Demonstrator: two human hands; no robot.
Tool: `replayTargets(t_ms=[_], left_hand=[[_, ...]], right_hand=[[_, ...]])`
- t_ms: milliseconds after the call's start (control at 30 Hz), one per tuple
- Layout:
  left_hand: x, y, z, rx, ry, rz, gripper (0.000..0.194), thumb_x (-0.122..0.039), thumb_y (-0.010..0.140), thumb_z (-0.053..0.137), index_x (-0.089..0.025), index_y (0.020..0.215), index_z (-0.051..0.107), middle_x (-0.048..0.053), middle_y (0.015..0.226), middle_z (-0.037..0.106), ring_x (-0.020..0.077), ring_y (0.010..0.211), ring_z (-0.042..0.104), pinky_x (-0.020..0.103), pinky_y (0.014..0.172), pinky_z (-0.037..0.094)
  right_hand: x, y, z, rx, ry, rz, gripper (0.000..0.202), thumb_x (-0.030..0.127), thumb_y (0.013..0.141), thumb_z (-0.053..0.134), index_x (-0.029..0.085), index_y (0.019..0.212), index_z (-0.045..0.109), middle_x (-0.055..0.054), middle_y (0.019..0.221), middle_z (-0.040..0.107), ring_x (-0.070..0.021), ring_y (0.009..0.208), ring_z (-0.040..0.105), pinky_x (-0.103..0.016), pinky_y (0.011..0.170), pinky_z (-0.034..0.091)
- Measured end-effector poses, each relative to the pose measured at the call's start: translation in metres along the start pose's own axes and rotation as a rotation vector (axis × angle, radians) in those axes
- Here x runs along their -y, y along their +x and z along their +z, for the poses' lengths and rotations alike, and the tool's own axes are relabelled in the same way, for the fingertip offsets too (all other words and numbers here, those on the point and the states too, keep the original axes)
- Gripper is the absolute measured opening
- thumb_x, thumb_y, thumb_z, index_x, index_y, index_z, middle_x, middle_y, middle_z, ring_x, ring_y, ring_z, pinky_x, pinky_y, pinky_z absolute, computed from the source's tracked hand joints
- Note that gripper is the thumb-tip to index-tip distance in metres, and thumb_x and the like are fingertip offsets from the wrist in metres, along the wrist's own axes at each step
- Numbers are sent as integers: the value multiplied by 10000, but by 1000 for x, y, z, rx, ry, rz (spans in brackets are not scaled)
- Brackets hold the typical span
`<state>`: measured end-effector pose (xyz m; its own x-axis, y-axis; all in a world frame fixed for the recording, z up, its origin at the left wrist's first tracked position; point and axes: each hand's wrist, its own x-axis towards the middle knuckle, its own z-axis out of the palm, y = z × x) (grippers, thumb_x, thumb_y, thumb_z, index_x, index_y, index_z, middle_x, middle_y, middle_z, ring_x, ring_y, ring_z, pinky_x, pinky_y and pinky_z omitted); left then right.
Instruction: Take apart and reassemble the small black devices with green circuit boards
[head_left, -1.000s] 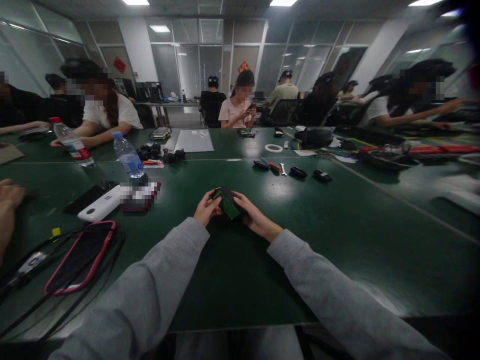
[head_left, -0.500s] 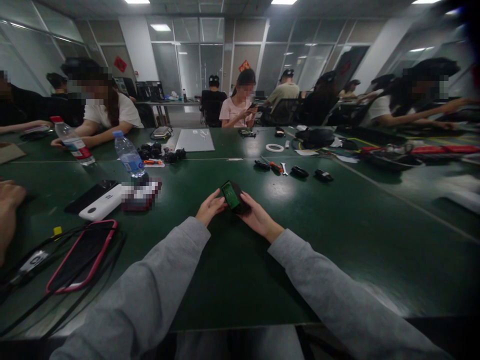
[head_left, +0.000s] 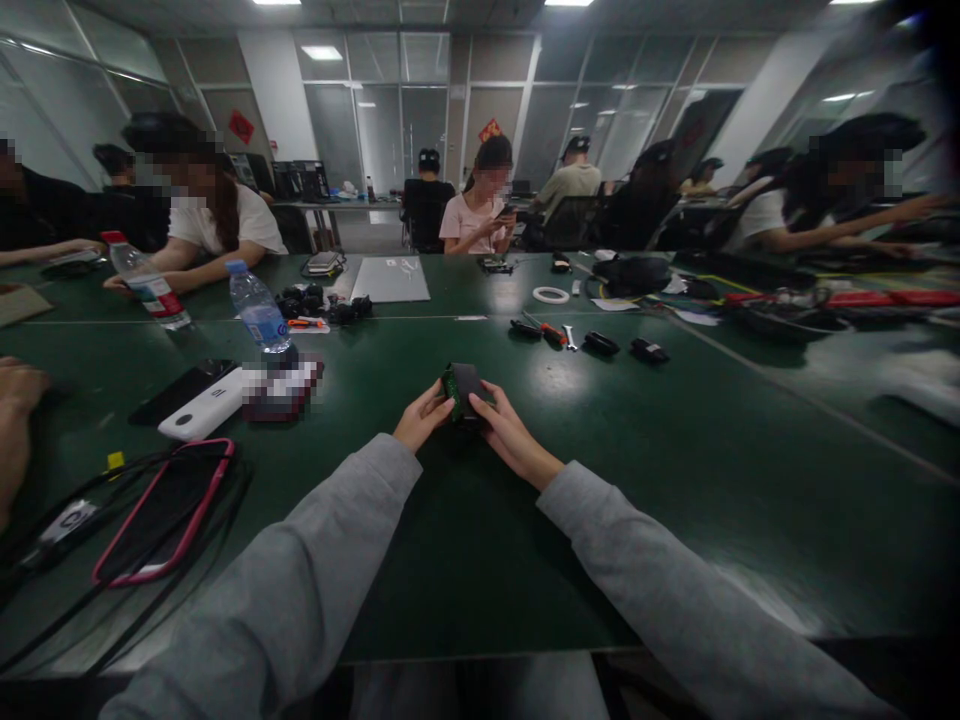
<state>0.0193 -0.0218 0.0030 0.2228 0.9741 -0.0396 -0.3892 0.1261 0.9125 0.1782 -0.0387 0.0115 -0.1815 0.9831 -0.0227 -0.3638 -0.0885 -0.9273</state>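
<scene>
Between my two hands is a small black box (head_left: 469,386) with a green circuit board (head_left: 451,388) showing on its left side. My left hand (head_left: 424,414) grips the board side, thumb laid near its lower edge. On the other side, my right hand (head_left: 511,430) holds the black casing, with the thumb across its front face. The box is tilted just above or on the green table (head_left: 480,560); I cannot tell whether it touches. Fingers behind the box are hidden.
Ahead lie a screwdriver (head_left: 553,334), a wrench (head_left: 570,338) and black parts (head_left: 600,344). To the left are two bottles (head_left: 259,310), a white power bank (head_left: 201,405), a pink-edged phone (head_left: 166,512) and cables. Another person's hand (head_left: 19,410) rests at the far left.
The box has turned in my hands: the green board, which faced me, now points left, and a black face shows toward me. My right thumb has shifted onto that face.
</scene>
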Motion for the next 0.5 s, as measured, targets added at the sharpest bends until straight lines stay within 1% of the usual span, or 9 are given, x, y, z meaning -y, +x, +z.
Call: replayTargets(t_ms=[200,400,500], left_hand=[[-2,-3,1,12,29,19,776,-280,665,739,-176,1357,403,126,1245,570,248,1175,512,425,1037,350],[-5,-5,3,4,78,25,775,-255,671,732,-175,1362,392,124,1266,557,242,1188,503,429,1050,335],[-6,-6,4,1,93,44,777,-244,670,731,-172,1364,388,125,1266,556,237,1196,497,424,1055,329]], right_hand=[[-1,-1,-2,19,-33,-12,596,438,747,699,294,1236,390,-24,1015,565,-149,903,563,-248,752,461],[1,0,-2,51,-23,-6,560,412,751,701,297,1208,397,-20,1030,559,-142,893,563,-235,726,464],[0,1,-3,38,-21,0,581,412,736,709,305,1208,388,-19,1027,554,-144,880,560,-234,707,469]])
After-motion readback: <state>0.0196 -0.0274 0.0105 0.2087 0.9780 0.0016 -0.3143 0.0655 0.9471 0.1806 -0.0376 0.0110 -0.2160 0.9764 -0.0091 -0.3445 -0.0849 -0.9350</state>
